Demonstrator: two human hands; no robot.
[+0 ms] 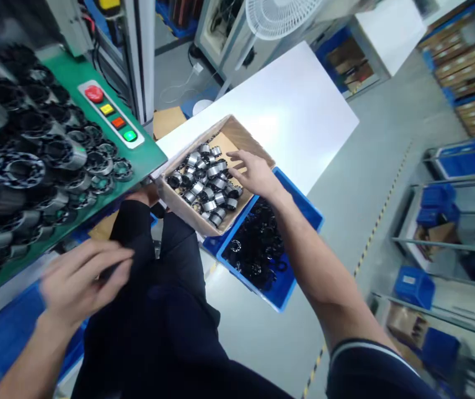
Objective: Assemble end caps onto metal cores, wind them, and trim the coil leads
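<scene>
Just over loose steel rings (206, 180) in cardboard box (237, 133), right hand (254, 174) spread, fingers apart; box apparently propped across blue crate (299, 221) rim, open top toward person, rings within reach; left hand (83, 277) blurred near green control panel (67, 72), fingers pressed together, pinch cannot tell

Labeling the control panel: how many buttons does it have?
4, in one row on the green panel: red button, yellow button, orange button, green button. None appear hidden.
</scene>
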